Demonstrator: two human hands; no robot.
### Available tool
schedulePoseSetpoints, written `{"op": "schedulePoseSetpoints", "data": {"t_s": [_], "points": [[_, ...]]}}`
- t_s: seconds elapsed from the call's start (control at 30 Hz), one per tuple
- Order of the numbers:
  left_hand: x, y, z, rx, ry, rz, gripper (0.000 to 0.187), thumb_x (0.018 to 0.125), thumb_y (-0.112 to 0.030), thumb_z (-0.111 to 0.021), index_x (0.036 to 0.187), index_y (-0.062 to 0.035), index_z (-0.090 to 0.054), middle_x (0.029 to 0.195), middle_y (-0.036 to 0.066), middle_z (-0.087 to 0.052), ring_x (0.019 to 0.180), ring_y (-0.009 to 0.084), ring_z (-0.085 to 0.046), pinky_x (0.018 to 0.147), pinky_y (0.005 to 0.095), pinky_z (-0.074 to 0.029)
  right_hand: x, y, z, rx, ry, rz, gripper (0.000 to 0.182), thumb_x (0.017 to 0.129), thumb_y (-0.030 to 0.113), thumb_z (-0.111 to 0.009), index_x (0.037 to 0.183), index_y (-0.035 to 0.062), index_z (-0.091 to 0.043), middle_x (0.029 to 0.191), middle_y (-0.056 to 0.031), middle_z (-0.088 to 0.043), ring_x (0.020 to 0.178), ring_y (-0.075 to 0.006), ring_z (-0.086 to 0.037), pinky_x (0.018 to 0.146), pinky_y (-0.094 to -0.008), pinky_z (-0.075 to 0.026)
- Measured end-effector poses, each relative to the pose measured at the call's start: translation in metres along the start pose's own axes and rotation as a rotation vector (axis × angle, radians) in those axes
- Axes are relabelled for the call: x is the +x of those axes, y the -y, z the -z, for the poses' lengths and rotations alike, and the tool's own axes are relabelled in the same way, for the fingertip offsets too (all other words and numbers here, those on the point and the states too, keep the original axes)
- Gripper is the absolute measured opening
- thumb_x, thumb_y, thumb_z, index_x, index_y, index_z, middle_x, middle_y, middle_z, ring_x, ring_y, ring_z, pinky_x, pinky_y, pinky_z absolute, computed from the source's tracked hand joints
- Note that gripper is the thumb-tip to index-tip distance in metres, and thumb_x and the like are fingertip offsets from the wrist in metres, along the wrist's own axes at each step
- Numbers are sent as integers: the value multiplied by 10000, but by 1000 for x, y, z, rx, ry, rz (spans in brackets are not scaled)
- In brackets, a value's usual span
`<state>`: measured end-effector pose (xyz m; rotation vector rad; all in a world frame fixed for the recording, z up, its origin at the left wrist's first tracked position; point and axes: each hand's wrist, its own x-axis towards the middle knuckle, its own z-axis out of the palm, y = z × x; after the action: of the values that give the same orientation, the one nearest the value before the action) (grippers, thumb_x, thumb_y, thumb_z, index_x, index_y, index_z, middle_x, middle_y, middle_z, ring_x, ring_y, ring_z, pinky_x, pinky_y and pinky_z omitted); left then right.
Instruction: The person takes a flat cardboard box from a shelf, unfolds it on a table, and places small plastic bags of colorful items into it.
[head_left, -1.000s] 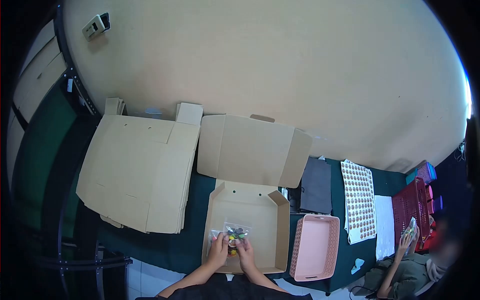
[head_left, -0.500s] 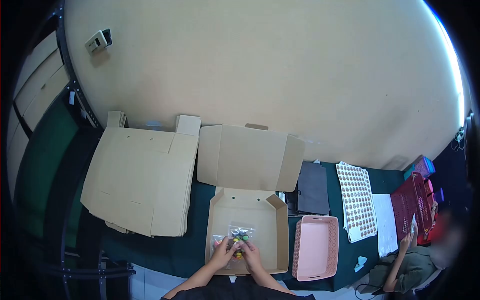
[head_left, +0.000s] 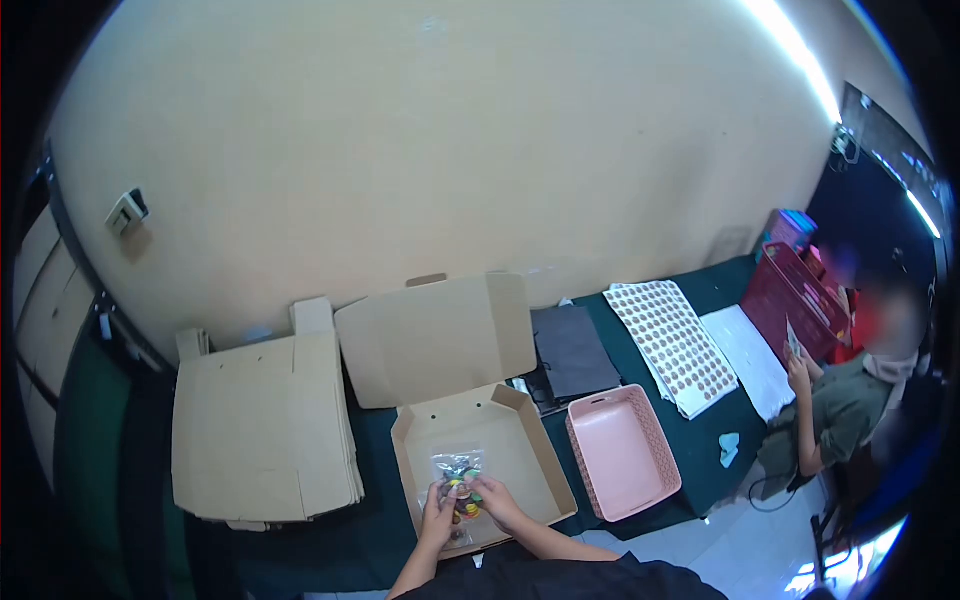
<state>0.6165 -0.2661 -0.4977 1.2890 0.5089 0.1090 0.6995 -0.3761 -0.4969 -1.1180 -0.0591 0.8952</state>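
Note:
Over an open cardboard box, my left hand and my right hand are close together. The fingers of both are closed around small, round, colourful pieces in a clear plastic bag. Yellow, green and dark colours show between the fingers; the exact kind of piece is too small to make out. More of the clear plastic lies below my hands inside the box. The box's lid stands raised at the back.
Left of the box is a stack of flat cardboard boxes. To the right are a pink basket, dark folders, sticker sheets, a white sheet and a maroon basket. A seated person holds something small.
The view has turned and tilted, so the table appears shifted left and slanted. Both hands stay over the box on the bag, with only slight finger movement.

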Motion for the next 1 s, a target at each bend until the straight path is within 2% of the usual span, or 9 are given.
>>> {"op": "schedulePoseSetpoints", "data": {"t_s": [0.07,0.1,0.13,0.23,0.4,0.47,0.6,0.77,1.0], "points": [[7,12,4,-8,-105,-194,360,884,-271,-515,1124,-22,-414,1015,108,-547,864,130,-543,681,236,-456,-6,4,-7,-106,62,55,344,879,212,-525,1155,12,-481,1022,-41,-559,929,-105,-533,797,-246,-434],[3,3,4,24,-110,-148,306,886,-264,-511,1078,-33,-456,920,80,-567,712,79,-527,522,194,-415,-5,4,-13,-155,79,135,362,881,218,-521,1173,13,-465,1046,-46,-554,938,-110,-532,816,-250,-429],[0,0,4,35,-96,-145,306,886,-264,-511,1078,-33,-456,920,80,-567,712,79,-527,522,194,-415,-7,3,-17,-205,96,211,380,882,225,-517,1191,14,-449,1069,-52,-549,948,-114,-532,834,-253,-423],[-5,-14,6,88,-157,-103,265,905,-305,-464,1006,-59,-468,735,6,-522,525,31,-442,385,177,-312,-16,10,-17,-50,69,21,403,892,238,-499,1212,4,-427,1077,-64,-548,963,-126,-531,837,-266,-429],[-16,-19,-1,-100,-36,-97,263,900,-292,-473,1024,-69,-412,762,17,-522,534,47,-457,393,182,-329,-13,4,-11,-216,103,164,425,911,319,-445,1199,6,-450,1031,-79,-569,909,-149,-561,800,-284,-456],[-17,-12,-9,65,-24,-144,334,875,-263,-526,1087,-77,-345,817,34,-527,576,62,-485,408,184,-345,-9,3,-5,-24,-51,-18,423,901,318,-470,1174,-6,-471,1005,-83,-582,866,-149,-575,781,-272,-460],[-14,9,0,131,60,-161,495,810,-108,-602,1170,-63,-265,1051,111,-472,914,171,-532,621,244,-458,-13,-2,-5,-230,4,145,348,863,250,-558,1098,-5,-525,943,-67,-597,844,-114,-567,730,-240,-460],[-12,17,2,74,55,-108,519,821,-157,-603,1200,-75,-258,997,91,-505,823,139,-548,545,215,-427,-11,-8,1,-125,16,11,324,857,214,-566,1087,-9,-513,936,-49,-600,823,-102,-562,747,-235,-446],[-21,-21,-10,33,6,-102,446,836,-187,-587,1152,-85,-290,935,63,-521,697,93,-524,475,179,-371,3,-14,4,-235,110,117,336,885,221,-515,1121,-16,-488,994,-74,-583,896,-126,-555,784,-245,-442]]}}
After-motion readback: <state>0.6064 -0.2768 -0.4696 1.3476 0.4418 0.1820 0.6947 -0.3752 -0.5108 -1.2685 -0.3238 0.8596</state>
